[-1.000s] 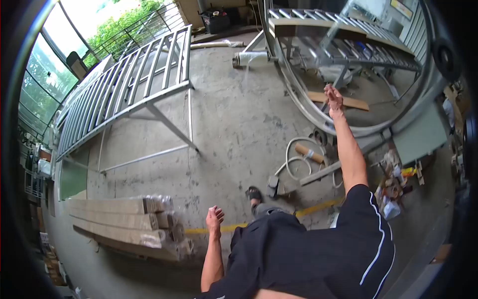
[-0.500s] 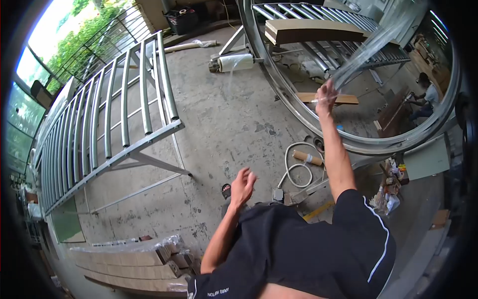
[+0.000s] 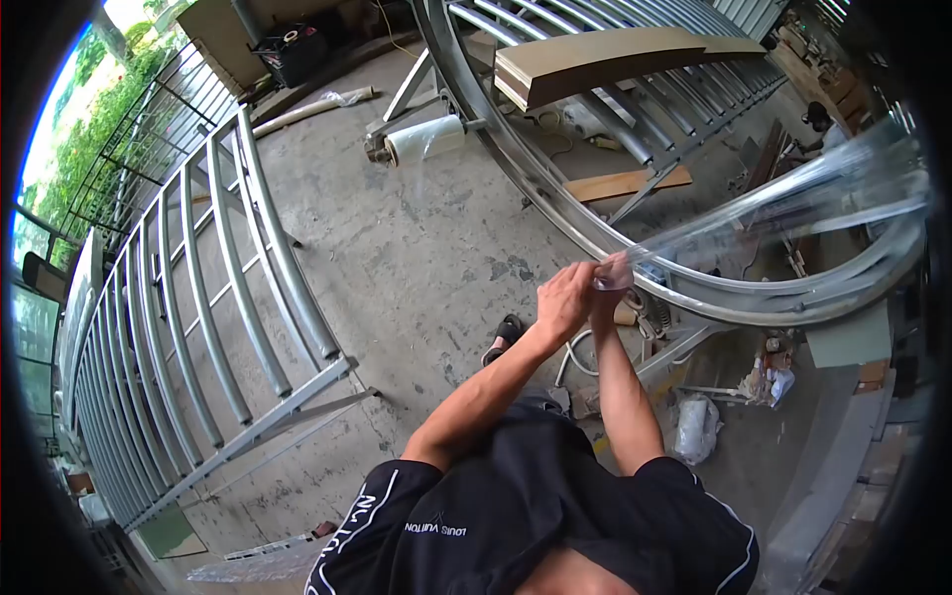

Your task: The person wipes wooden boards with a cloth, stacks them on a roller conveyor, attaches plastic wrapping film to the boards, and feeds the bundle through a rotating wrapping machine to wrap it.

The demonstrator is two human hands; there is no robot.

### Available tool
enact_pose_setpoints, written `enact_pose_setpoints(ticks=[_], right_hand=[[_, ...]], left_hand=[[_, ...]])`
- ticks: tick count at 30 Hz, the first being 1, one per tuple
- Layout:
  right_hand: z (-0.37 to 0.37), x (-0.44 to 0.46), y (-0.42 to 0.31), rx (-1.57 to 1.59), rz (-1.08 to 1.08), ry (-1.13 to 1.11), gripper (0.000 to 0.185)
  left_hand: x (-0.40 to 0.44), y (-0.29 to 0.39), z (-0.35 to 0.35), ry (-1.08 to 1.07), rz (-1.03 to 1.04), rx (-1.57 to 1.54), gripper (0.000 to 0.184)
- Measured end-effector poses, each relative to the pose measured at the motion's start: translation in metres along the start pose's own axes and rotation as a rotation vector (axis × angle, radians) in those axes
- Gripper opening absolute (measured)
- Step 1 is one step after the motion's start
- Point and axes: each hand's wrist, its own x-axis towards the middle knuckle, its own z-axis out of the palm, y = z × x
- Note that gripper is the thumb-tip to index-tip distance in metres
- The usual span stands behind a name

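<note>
A band of clear stretch film [image 3: 764, 206] runs taut from my hands to the right side of the large metal ring [image 3: 540, 193]. My right hand [image 3: 613, 273] is closed on the gathered end of the film. Against it, my left hand [image 3: 566, 300] is closed too, its fingers curled at the same bunched end. Both hands meet in front of my body, just inside the ring's lower left edge in view. Beyond the ring, a stack of long brown boards [image 3: 605, 61] lies on a roller conveyor [image 3: 684, 124].
Another roller conveyor [image 3: 198, 307] stands on the left. A film roll [image 3: 424, 140] sits on a bracket by the ring. A plank [image 3: 630, 184] lies beneath the far conveyor. Crumpled plastic [image 3: 697, 428] is on the floor at right. A co-worker [image 3: 831, 129] is at the far right.
My right hand has come down and toward me with the film. My left hand has risen to join it. The view has shifted, and the film now slants lower to the right.
</note>
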Motion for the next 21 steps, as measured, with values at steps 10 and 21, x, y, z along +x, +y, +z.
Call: enact_pose_setpoints(ticks=[10, 21], right_hand=[[0.088, -0.024, 0.185, -0.673, 0.22, -0.491, 0.024], [0.175, 0.09, 0.247, -0.347, 0.327, -0.805, 0.021]], left_hand=[[0.051, -0.168, 0.044, -0.471, -0.281, 0.19, 0.018], [0.164, -0.302, 0.063, -0.663, -0.391, 0.433, 0.022]])
